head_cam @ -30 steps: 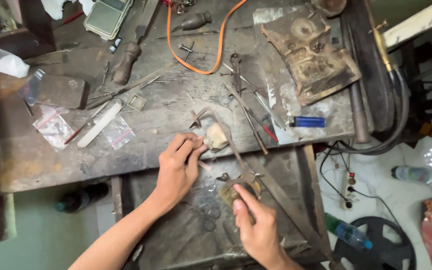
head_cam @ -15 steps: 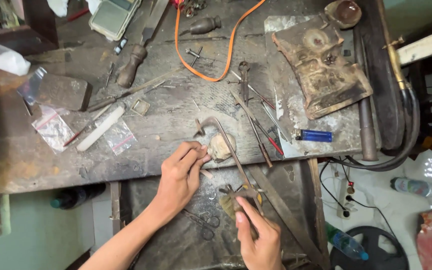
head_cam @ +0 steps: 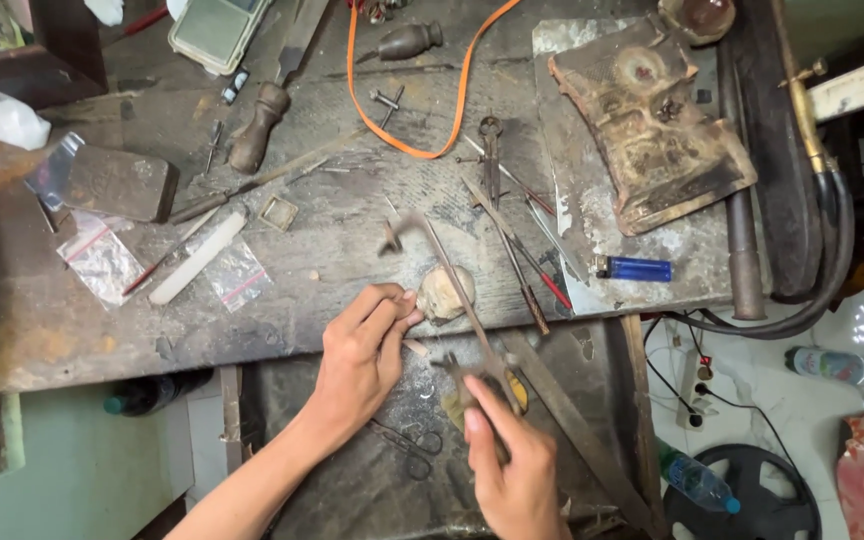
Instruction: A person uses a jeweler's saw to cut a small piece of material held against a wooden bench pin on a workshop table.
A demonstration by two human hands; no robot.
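My left hand (head_cam: 360, 358) rests at the bench's front edge. Its thumb and fingers are pinched on a small piece, too small to make out, beside a pale worn bench peg (head_cam: 444, 292). My right hand (head_cam: 512, 465) grips the handle of a metal saw frame (head_cam: 452, 300). The frame slants up and left across the peg, and its far end is blurred. Both hands are over a dark catch tray (head_cam: 352, 500) under the bench.
The scarred wooden bench (head_cam: 332, 230) carries pliers (head_cam: 492, 150), a blue lighter (head_cam: 632, 268), an orange cord (head_cam: 432, 110), a charred block (head_cam: 647, 130), a wooden-handled tool (head_cam: 260, 115) and small plastic bags (head_cam: 102, 262). Scissors (head_cam: 412, 445) lie in the tray. A torch hose (head_cam: 822, 220) runs along the right.
My right hand has slid the saw frame towards me and back along the peg, and it is now blurred. My left hand stays pinched at the peg. The view has shifted slightly.
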